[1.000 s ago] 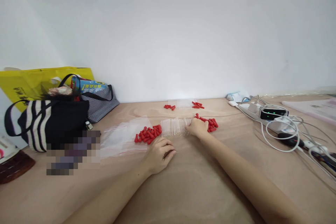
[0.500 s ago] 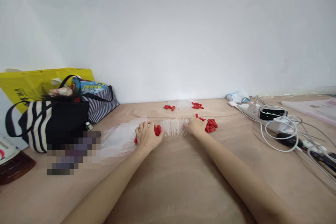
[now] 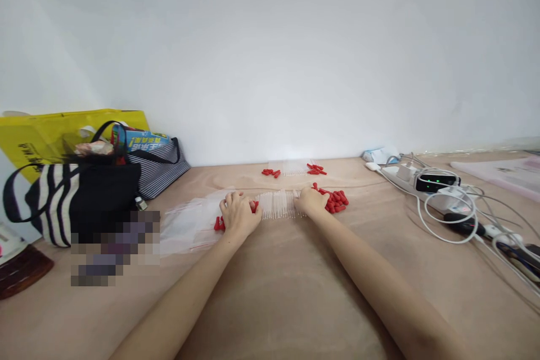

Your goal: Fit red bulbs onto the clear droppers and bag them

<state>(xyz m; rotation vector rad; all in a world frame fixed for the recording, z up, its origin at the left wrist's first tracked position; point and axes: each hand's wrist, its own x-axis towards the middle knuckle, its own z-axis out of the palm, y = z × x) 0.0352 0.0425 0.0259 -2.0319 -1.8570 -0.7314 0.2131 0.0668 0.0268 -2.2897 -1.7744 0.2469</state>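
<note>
My left hand (image 3: 239, 214) is bent over a small heap of red tapered plugs (image 3: 217, 224). Its fingers are curled, and a red plug shows between the thumb and forefinger. Beside it lies a row of thin white sticks (image 3: 276, 205), set side by side on the table. At the right end of that row is my right hand (image 3: 311, 202), closed, with its fingertips down at the sticks; what they grip is hidden. A larger heap of red plugs (image 3: 337, 201) touches the far side of my right hand.
Clear plastic bags (image 3: 185, 228) lie spread left of my left hand. Near the wall is another row of white sticks (image 3: 294, 167) with red plugs at both ends. Bags (image 3: 105, 197) crowd the left; a power strip (image 3: 399, 173) and tangled cables (image 3: 430, 236) are on the right.
My left hand has shifted slightly right over its heap, uncovering red plugs at its left side. My right hand stays at the end of the stick row.
</note>
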